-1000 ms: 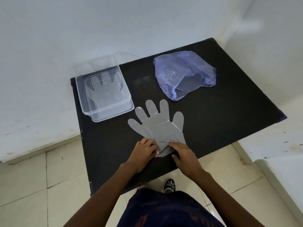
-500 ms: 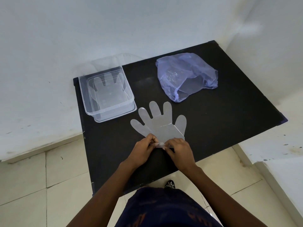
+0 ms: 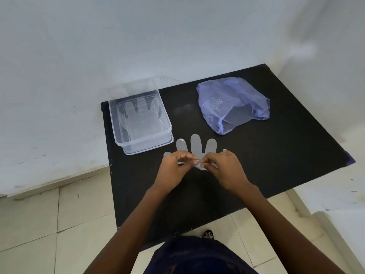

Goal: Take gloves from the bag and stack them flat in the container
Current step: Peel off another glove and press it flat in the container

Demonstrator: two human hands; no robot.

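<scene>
Both hands, left hand [image 3: 173, 167] and right hand [image 3: 225, 169], pinch glove [image 3: 194, 145] cuff; fingers point 12 o'clock. Container [image 3: 166, 123] at 10 o'clock, nearer left hand; bag [image 3: 233, 103] at 1 o'clock.

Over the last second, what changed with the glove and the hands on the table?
Both hands moved up the loose glove toward its fingers: the left hand and right hand went from pressing its cuff flat to pinching it between them, covering the palm, so only the finger tips show. The container with a glove inside, the blue bag and the black table stayed put.
</scene>
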